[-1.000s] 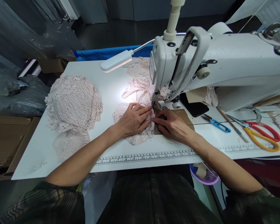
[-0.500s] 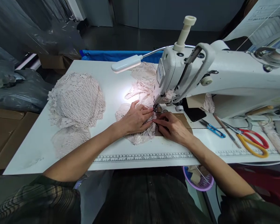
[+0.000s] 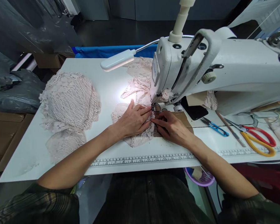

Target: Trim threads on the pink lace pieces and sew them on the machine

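A pale pink lace piece (image 3: 140, 139) lies under the needle end of a white sewing machine (image 3: 164, 68). My left hand (image 3: 135, 119) rests flat on the lace with its fingers spread, the fingertips close to the presser foot (image 3: 155, 107). On the other side, my right hand (image 3: 170, 127) pinches the edge of the lace between thumb and forefinger, just in front of the foot. More of the lace stretches behind the foot, lit by a white lamp (image 3: 118, 60). The needle tip is too small to make out.
A heap of pink lace pieces (image 3: 68, 99) sits on the table's left. Blue thread snips (image 3: 216, 127), a thin pointed tool (image 3: 231, 129) and scissors with red and yellow handles (image 3: 259, 140) lie at the right. A printed ruler (image 3: 142, 161) runs along the front edge.
The camera view has moved slightly closer to the machine. Both hands keep nearly the same hold on the lace beside the presser foot.
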A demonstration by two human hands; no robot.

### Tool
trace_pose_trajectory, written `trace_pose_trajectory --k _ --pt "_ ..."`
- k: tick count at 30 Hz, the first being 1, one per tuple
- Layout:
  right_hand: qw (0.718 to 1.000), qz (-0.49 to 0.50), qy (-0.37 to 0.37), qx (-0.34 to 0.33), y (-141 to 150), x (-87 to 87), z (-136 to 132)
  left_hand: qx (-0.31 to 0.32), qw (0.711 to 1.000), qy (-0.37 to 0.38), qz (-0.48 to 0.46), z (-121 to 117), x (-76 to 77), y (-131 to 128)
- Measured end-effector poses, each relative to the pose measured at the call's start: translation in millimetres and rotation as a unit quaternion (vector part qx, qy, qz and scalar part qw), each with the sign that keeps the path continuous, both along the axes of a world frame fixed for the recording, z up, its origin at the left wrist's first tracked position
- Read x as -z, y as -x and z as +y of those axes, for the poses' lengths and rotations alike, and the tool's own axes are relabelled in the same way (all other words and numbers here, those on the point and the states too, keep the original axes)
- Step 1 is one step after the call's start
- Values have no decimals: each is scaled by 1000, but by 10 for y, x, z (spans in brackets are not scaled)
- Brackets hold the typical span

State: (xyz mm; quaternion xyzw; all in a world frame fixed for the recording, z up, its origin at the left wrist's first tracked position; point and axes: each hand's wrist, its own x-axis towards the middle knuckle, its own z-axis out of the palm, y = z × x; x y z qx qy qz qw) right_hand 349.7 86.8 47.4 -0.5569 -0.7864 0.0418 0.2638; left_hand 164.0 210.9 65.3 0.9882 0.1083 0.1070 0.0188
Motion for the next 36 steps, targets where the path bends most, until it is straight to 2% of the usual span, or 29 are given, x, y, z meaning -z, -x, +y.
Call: trace_pose_trajectory --k 13,19,22,25,28,30,32,36 --pt "1000 -21 -14 16 14 -56 112 -42 999 -13 -15 54 61 -68" --pt "999 -15 -39 18 -11 2 178 -85 996 -3 -29 44 89 -111" --pt "999 11 -17 39 -48 35 152 -104 994 6 -38 18 120 -124" --pt "992 69 38 99 -105 19 94 -112 992 1 -50 12 139 -126" --pt "975 129 80 160 -167 -45 63 -94 992 -26 -79 43 121 -101" --pt "969 149 104 170 -216 -107 78 -67 991 -43 -106 70 91 -67" --pt "970 139 136 148 -270 -181 120 -16 992 -33 -121 81 63 -24" --pt "977 60 187 87 -357 -306 243 105 988 37 -105 39 58 40"
